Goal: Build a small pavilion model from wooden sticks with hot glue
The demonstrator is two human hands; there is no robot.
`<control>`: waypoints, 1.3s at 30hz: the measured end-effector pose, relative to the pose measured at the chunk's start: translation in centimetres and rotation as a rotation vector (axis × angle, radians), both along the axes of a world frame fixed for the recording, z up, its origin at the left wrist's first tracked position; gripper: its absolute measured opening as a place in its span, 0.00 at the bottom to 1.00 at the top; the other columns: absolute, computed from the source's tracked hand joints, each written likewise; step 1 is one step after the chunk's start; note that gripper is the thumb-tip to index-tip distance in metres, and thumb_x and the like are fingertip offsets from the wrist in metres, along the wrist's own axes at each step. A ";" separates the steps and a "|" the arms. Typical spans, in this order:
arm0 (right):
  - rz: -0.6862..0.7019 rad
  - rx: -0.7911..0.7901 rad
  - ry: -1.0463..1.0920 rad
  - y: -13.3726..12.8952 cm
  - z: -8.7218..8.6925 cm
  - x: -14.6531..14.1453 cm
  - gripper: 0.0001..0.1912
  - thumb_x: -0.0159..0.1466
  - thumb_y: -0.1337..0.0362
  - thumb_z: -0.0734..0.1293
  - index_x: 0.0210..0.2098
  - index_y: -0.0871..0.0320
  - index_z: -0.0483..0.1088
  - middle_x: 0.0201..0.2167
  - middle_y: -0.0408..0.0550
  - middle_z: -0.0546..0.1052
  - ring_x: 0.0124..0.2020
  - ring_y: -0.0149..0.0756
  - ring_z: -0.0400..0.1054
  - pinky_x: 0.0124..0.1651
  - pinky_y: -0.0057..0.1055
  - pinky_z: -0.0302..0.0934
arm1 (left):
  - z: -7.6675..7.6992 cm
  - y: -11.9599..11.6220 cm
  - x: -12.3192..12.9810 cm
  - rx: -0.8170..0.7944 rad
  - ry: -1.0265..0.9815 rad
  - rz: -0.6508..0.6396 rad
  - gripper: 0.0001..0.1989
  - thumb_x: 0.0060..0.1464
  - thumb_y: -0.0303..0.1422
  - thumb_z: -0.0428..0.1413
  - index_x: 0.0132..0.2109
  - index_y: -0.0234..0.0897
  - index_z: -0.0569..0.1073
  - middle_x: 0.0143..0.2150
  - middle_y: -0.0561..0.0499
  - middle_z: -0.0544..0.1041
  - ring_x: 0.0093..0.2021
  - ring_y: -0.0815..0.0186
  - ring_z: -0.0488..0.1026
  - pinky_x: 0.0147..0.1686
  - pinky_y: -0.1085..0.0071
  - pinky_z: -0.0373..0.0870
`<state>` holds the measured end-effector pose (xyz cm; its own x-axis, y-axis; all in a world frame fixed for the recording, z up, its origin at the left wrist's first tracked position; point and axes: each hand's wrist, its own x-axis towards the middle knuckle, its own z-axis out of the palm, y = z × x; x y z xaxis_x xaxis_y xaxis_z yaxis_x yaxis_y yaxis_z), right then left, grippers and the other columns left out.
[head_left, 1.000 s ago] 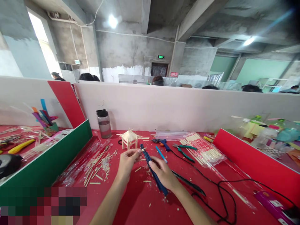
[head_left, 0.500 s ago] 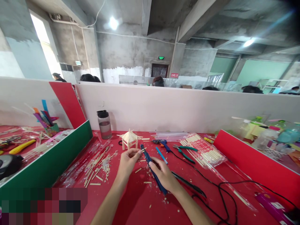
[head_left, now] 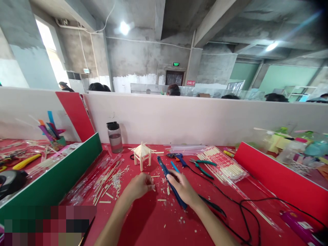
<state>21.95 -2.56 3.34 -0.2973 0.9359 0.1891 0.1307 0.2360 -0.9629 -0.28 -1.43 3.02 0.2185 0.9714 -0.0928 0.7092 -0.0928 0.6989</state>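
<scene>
My right hand is wrapped round a long dark-blue hand cutter, whose jaw end points up and away to the left. My left hand hovers left of the cutter, apart from it, with fingers curled and pinched together. Whatever lies between those fingertips is too small to make out. Beyond my left hand stands a small pavilion model of wooden sticks, with a pointed roof on thin legs. Short cut stick pieces are scattered on the red tabletop between and below my hands.
A water bottle stands at the back left. Loose sticks lie left. A blue glue gun, green-handled pliers and packed sticks lie right, with a black cable. Green and red dividers flank the space.
My left hand has drawn back from the cutter's jaws, down toward me. The cutter has shifted slightly right in my right hand. A short stick piece now shows on the table beside it.
</scene>
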 end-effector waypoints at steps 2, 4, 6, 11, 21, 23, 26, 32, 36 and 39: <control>0.000 -0.024 0.015 0.1 -0.1 0.1 0.23 0.65 0.46 0.63 0.46 0.59 0.73 0.34 0.48 0.77 0.34 0.36 0.72 0.36 0.28 0.65 | -0.2 0.0 -0.2 -0.016 0.059 -0.027 0.05 0.47 0.31 0.57 0.31 0.36 0.77 0.30 0.50 0.79 0.32 0.63 0.74 0.30 0.72 0.61; 0.004 -0.044 0.029 0.3 -0.2 0.2 0.23 0.65 0.46 0.63 0.46 0.58 0.72 0.35 0.48 0.77 0.34 0.36 0.72 0.34 0.28 0.64 | -0.3 0.0 -0.8 -0.022 0.092 -0.044 0.05 0.47 0.30 0.57 0.32 0.37 0.77 0.31 0.49 0.79 0.32 0.63 0.74 0.29 0.73 0.61; 0.001 -0.050 0.045 0.5 -0.2 0.3 0.22 0.65 0.46 0.63 0.45 0.58 0.72 0.35 0.49 0.77 0.35 0.36 0.71 0.34 0.28 0.64 | -0.5 0.1 -1.5 -0.008 0.138 -0.042 0.06 0.45 0.28 0.57 0.33 0.38 0.77 0.33 0.49 0.79 0.34 0.62 0.74 0.29 0.73 0.61; -0.018 -0.029 0.075 0.8 -0.1 0.6 0.22 0.64 0.46 0.64 0.45 0.58 0.71 0.36 0.49 0.77 0.36 0.37 0.72 0.40 0.31 0.65 | -0.6 0.0 -2.8 -0.034 0.289 -0.003 0.12 0.41 0.27 0.60 0.37 0.40 0.75 0.34 0.51 0.79 0.35 0.61 0.75 0.29 0.73 0.61; -0.040 -0.053 0.130 0.6 0.6 0.5 0.24 0.62 0.44 0.64 0.43 0.58 0.72 0.37 0.49 0.78 0.39 0.39 0.72 0.45 0.34 0.65 | 0.0 0.1 -1.3 0.115 0.366 0.082 0.07 0.54 0.31 0.55 0.40 0.39 0.75 0.38 0.47 0.81 0.39 0.60 0.77 0.33 0.72 0.61; -0.058 -0.049 0.145 0.6 0.7 0.5 0.24 0.62 0.43 0.64 0.42 0.58 0.72 0.37 0.49 0.78 0.40 0.40 0.72 0.46 0.34 0.65 | 0.2 0.2 -1.2 0.157 0.368 0.083 0.07 0.56 0.30 0.53 0.41 0.39 0.75 0.38 0.47 0.81 0.39 0.60 0.77 0.33 0.72 0.61; -0.063 -0.038 0.174 0.7 0.8 0.7 0.24 0.62 0.43 0.64 0.42 0.57 0.73 0.38 0.49 0.78 0.43 0.41 0.71 0.48 0.34 0.64 | 0.2 0.3 -1.3 0.205 0.407 0.121 0.08 0.57 0.29 0.52 0.42 0.39 0.74 0.39 0.46 0.81 0.39 0.60 0.78 0.33 0.71 0.60; -0.049 -0.046 0.190 0.7 0.7 0.6 0.23 0.62 0.44 0.65 0.42 0.57 0.73 0.38 0.48 0.77 0.41 0.39 0.71 0.49 0.35 0.65 | -0.8 0.2 -0.8 0.191 0.512 0.144 0.07 0.57 0.31 0.53 0.41 0.39 0.75 0.41 0.45 0.81 0.42 0.56 0.78 0.34 0.70 0.62; -0.040 -0.055 0.202 0.7 0.5 0.4 0.23 0.62 0.44 0.65 0.42 0.57 0.73 0.37 0.47 0.77 0.39 0.37 0.71 0.47 0.34 0.66 | -1.3 0.0 -0.2 0.162 0.564 0.149 0.07 0.59 0.30 0.51 0.40 0.38 0.74 0.42 0.44 0.81 0.43 0.57 0.78 0.35 0.70 0.63; -0.043 -0.052 0.199 0.8 0.4 0.4 0.23 0.62 0.45 0.65 0.42 0.57 0.73 0.38 0.48 0.77 0.39 0.38 0.72 0.47 0.35 0.65 | -1.2 -0.1 -0.1 0.181 0.581 0.115 0.08 0.61 0.28 0.50 0.40 0.36 0.74 0.43 0.43 0.80 0.44 0.58 0.77 0.38 0.69 0.64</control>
